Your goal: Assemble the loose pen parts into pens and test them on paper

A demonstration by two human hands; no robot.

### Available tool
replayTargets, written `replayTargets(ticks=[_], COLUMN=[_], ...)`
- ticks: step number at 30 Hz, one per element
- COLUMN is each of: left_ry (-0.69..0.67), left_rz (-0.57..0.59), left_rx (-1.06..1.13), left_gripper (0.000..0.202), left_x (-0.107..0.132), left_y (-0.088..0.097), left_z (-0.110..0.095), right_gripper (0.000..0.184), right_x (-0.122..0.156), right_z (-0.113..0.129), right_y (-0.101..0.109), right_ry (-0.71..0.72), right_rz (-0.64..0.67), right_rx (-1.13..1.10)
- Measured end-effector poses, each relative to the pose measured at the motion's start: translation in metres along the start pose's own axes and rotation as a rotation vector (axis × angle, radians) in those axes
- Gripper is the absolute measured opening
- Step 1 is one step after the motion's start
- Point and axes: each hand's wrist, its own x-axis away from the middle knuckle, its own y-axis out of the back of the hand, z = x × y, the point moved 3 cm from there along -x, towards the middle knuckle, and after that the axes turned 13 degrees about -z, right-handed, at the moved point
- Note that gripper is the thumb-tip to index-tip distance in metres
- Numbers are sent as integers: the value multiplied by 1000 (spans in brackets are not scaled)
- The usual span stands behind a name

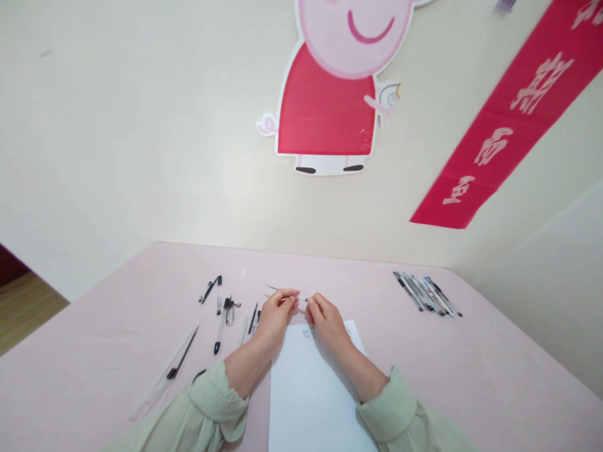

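My left hand (279,312) and my right hand (326,320) meet above the far end of a white sheet of paper (311,402). Both pinch a thin clear pen barrel (282,292) that sticks out to the left past my left fingers. Small scribbles (308,333) mark the paper just under my right hand. Loose pen parts (221,311), with black caps, refills and clear barrels, lie on the pink table (117,351) to the left of my left hand.
A row of several assembled black pens (426,293) lies at the table's far right. A long refill with a black tip (181,361) rests at the near left. The wall behind carries a cartoon pig cutout (334,88) and a red banner (509,119).
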Motion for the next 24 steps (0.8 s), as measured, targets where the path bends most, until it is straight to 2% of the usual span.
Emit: replayTargets(ticks=[5,19,24], left_ry=[1,-28,-75], left_rz=[3,16,63], left_rx=[-4,-46,-117], left_gripper=[22,23,18], left_x=[0,3,5], left_y=[-1,-2,-3], left_z=[-1,-4,-7], right_gripper=[24,33,17], right_x=[-1,-1,2], right_z=[3,-10,-3], right_y=[3,-5,-5], right_ry=[20,-99,-29], right_rz=[-49,-29,10], right_rx=[-32,-146,-178])
